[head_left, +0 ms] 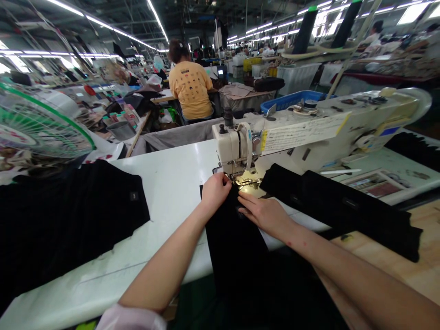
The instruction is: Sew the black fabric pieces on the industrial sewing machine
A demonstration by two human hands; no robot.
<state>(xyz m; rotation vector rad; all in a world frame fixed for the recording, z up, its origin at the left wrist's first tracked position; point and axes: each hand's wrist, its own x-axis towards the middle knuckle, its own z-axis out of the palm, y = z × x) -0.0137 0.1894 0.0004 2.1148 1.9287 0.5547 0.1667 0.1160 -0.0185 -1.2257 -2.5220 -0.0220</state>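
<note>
A piece of black fabric runs from the table's front edge up to the needle of a cream sewing machine. My left hand is curled, pinching the fabric's far edge just under the presser foot. My right hand lies flat on the fabric with fingers stretched out, pressing it down to the right of the needle. More black fabric trails off to the right under the machine arm.
A stack of black fabric pieces lies on the white table at left. A green-rimmed fan stands at far left. A person in a yellow shirt sits ahead, back turned. A blue bin sits behind the machine.
</note>
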